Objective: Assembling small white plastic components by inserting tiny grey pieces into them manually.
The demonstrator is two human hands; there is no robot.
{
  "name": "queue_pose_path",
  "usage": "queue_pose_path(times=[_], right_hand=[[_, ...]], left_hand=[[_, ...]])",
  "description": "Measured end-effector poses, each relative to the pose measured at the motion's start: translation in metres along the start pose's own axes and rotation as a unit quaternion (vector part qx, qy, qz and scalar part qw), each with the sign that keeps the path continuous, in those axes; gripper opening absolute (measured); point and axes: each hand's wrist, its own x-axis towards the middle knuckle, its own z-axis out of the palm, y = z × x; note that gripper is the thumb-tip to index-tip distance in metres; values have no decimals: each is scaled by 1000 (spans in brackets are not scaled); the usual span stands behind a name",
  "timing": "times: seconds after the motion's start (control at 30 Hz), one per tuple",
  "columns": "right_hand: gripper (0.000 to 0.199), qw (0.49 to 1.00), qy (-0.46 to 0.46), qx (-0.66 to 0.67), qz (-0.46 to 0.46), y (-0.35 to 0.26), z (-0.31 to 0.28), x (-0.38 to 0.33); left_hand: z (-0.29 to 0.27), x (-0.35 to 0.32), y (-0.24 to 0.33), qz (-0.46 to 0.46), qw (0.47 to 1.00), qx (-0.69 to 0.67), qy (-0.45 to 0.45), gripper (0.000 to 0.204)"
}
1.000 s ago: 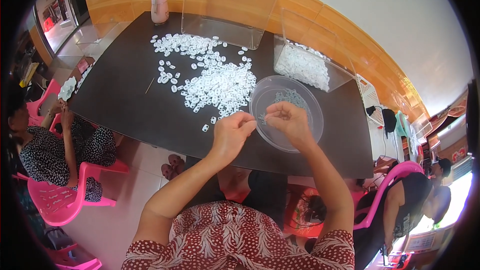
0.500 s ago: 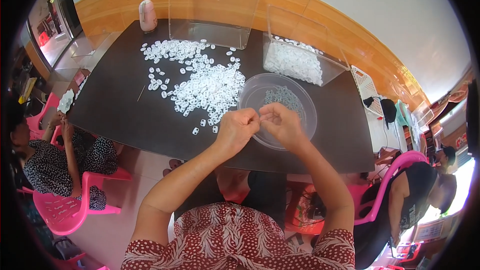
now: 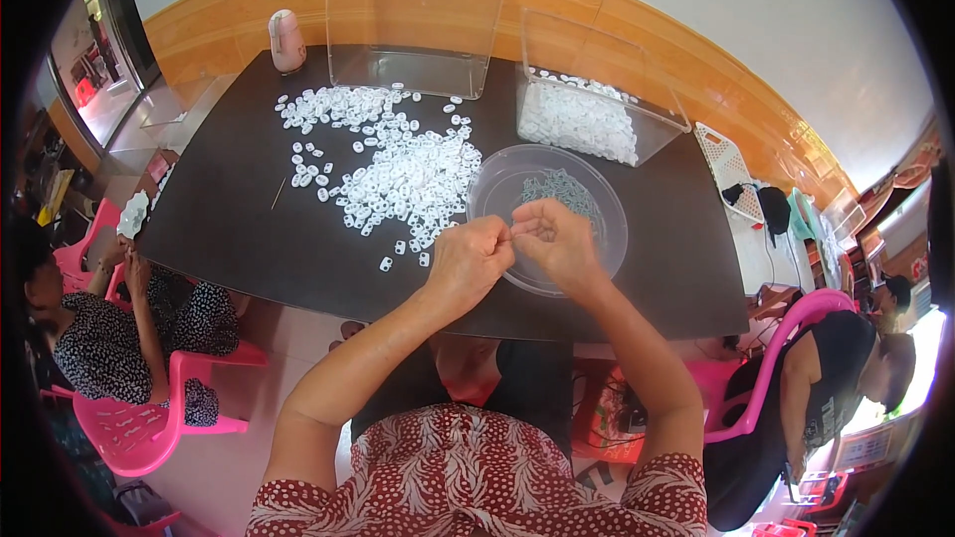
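Note:
My left hand (image 3: 471,261) is closed, its fingers pinched together over the near rim of a clear round tray (image 3: 480,194). Facing it, fingertip to fingertip, my right hand (image 3: 559,243) is curled in a pinch too. Whatever lies between the fingers is too small or hidden to name. Inside the tray, behind my right hand, are many small grey pieces (image 3: 560,189). Left of the tray spreads a heap of small white oval plastic pieces with two holes (image 3: 403,179), a few lying loose near my left wrist.
A clear bin of white pieces (image 3: 577,124) stands behind the tray. Another clear bin (image 3: 418,20) is at the back, beside a pink bottle (image 3: 286,42). A thin stick (image 3: 279,193) lies at left. People sit on pink chairs (image 3: 134,428) at both sides.
The view has shifted slightly. Both hands stay together at the tray's near rim, with only slight finger movement.

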Motion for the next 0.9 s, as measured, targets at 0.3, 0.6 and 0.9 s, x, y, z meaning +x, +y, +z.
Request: queue_pose_path(times=[0.3, 0.6, 0.9], right_hand=[[30, 997, -20, -62, -30, 5, -1, -3], [29, 996, -47, 62, 36, 7, -5, 2], [26, 999, -28, -13, -19, 5, 1, -2]], left_hand=[[-6, 6, -6, -49, 991, -110, -62, 3], [-5, 8, -11, -107, 978, -163, -69, 3], [-6, 8, -11, -143, 961, -224, -72, 6]])
